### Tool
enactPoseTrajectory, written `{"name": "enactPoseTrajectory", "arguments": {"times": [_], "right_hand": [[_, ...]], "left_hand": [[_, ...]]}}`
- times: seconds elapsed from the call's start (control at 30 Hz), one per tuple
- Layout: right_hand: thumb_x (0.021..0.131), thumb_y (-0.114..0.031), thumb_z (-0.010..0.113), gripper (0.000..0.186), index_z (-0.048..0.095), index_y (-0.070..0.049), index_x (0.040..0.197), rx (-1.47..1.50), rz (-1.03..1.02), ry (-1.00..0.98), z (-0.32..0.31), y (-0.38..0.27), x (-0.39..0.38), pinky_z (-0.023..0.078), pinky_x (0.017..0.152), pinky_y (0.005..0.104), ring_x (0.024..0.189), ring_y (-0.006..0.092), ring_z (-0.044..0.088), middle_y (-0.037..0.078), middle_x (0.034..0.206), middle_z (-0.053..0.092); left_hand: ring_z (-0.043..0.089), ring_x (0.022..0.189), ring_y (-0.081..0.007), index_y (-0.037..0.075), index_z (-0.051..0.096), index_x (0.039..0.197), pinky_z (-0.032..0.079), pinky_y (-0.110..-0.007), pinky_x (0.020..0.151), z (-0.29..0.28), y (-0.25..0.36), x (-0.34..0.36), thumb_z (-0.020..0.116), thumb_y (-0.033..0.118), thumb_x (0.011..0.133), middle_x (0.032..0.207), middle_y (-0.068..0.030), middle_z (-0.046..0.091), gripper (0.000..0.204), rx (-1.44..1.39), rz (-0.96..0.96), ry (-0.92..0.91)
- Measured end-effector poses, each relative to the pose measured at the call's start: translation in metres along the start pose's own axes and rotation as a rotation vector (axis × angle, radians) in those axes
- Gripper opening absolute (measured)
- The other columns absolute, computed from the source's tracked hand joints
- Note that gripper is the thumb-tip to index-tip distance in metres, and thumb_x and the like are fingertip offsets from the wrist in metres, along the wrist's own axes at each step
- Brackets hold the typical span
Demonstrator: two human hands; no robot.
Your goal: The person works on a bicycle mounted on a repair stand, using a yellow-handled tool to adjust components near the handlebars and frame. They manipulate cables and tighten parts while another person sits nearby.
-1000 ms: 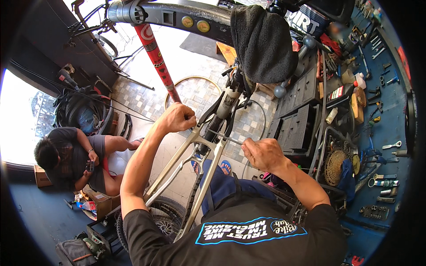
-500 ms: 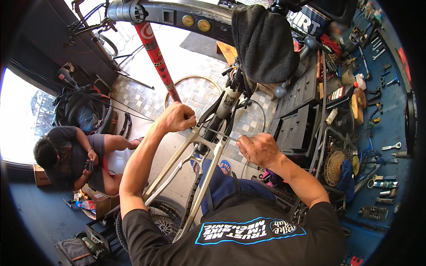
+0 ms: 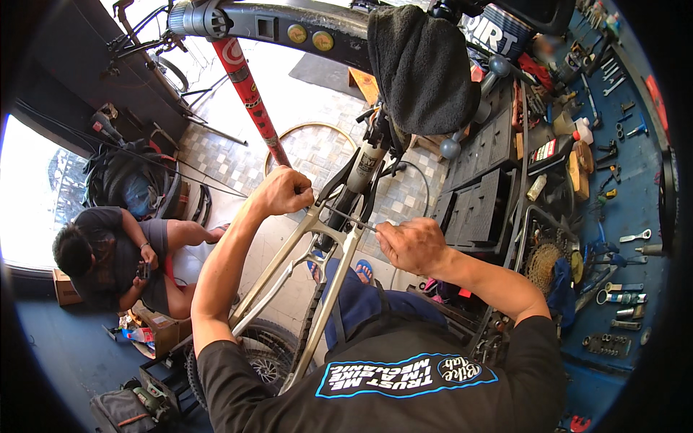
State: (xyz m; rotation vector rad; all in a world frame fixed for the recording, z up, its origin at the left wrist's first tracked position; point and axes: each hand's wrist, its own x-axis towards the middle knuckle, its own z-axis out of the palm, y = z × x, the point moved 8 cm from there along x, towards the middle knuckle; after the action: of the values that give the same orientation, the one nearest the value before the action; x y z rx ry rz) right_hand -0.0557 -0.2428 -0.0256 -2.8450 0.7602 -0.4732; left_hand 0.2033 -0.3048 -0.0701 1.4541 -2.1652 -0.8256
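Note:
My left hand [image 3: 286,192] is closed in a fist beside the upper left end of a pale bicycle rear frame [image 3: 273,268]; whatever its fingers hold is hidden. On the other side, my right hand [image 3: 413,245] grips the end of a thin metal rod [image 3: 366,225]. This rod runs across the two upper ends of the frame, toward the left fist. Just beyond stands a grey-white shock absorber [image 3: 367,164] among dark frame parts. A knobby rear wheel [image 3: 268,368] sits at the near end of the pale frame.
A red tube [image 3: 245,94] slants down from a black stand arm [image 3: 289,30] with a dark cloth [image 3: 419,71] over it. Black drawers [image 3: 480,209] and a blue tool wall [image 3: 628,209] line the right. At left sits another person [image 3: 123,252] holding a phone-like device.
My right hand has shifted slightly left, closer to the frame, along with its grip on the rod. My left fist stays in place. The whole view has drifted a little.

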Motion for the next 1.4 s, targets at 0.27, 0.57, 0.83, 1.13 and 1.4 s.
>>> {"name": "enactPoseTrajectory", "arguments": {"times": [0.27, 0.57, 0.83, 1.13, 1.4], "right_hand": [[0.096, -0.029, 0.071, 0.018, 0.069, -0.012, 0.089, -0.089, -0.286, 0.149, -0.025, 0.001, -0.001, 0.041, 0.053, 0.0338, 0.056, 0.0182, 0.062, 0.002, 0.065, 0.066], [0.101, -0.037, 0.071, 0.037, 0.064, -0.013, 0.073, 0.207, 0.003, 0.040, -0.004, 0.017, -0.002, 0.044, 0.050, 0.0373, 0.048, 0.0220, 0.060, 0.004, 0.054, 0.060], [0.104, -0.034, 0.072, 0.039, 0.067, -0.006, 0.077, 0.961, 0.490, -0.165, 0.030, 0.031, -0.016, 0.037, 0.054, 0.0318, 0.054, 0.0110, 0.045, 0.004, 0.058, 0.054], [0.108, -0.034, 0.067, 0.043, 0.065, -0.005, 0.077, 1.306, 0.656, -0.235, 0.040, 0.031, -0.022, 0.028, 0.056, 0.0260, 0.063, 0.0030, 0.034, -0.010, 0.065, 0.043], [0.107, -0.036, 0.068, 0.043, 0.067, -0.003, 0.080, 1.335, 0.671, -0.205, 0.043, 0.028, -0.031, 0.034, 0.060, 0.0260, 0.067, 0.0037, 0.040, -0.008, 0.071, 0.050]], "left_hand": [[0.044, 0.047, -0.0282, -0.005, 0.056, 0.065, 0.038, -0.044, 0.052, -0.001, 0.002, -0.002, 0.061, 0.015, 0.078, 0.058, -0.0177, 0.044, 0.024, -0.039, 0.018, 0.029], [0.040, 0.046, -0.0297, -0.003, 0.052, 0.062, 0.037, -0.044, 0.051, -0.007, 0.012, -0.005, 0.061, 0.013, 0.080, 0.057, -0.0165, 0.042, 0.026, -0.049, 0.054, 0.113], [0.053, 0.048, -0.0360, -0.001, 0.058, 0.059, 0.043, -0.047, 0.053, -0.006, 0.011, -0.006, 0.064, 0.016, 0.080, 0.053, -0.0178, 0.051, 0.027, 0.021, 0.106, 0.172], [0.043, 0.047, -0.0352, -0.001, 0.047, 0.059, 0.036, -0.047, 0.050, -0.009, 0.017, -0.008, 0.062, 0.014, 0.081, 0.054, -0.0162, 0.040, 0.031, -0.008, 0.188, 0.225], [0.054, 0.051, -0.0203, -0.003, 0.057, 0.064, 0.042, -0.038, 0.053, 0.002, -0.003, -0.017, 0.062, 0.017, 0.088, 0.057, -0.0119, 0.050, 0.031, -0.340, -0.018, 0.229]]}}
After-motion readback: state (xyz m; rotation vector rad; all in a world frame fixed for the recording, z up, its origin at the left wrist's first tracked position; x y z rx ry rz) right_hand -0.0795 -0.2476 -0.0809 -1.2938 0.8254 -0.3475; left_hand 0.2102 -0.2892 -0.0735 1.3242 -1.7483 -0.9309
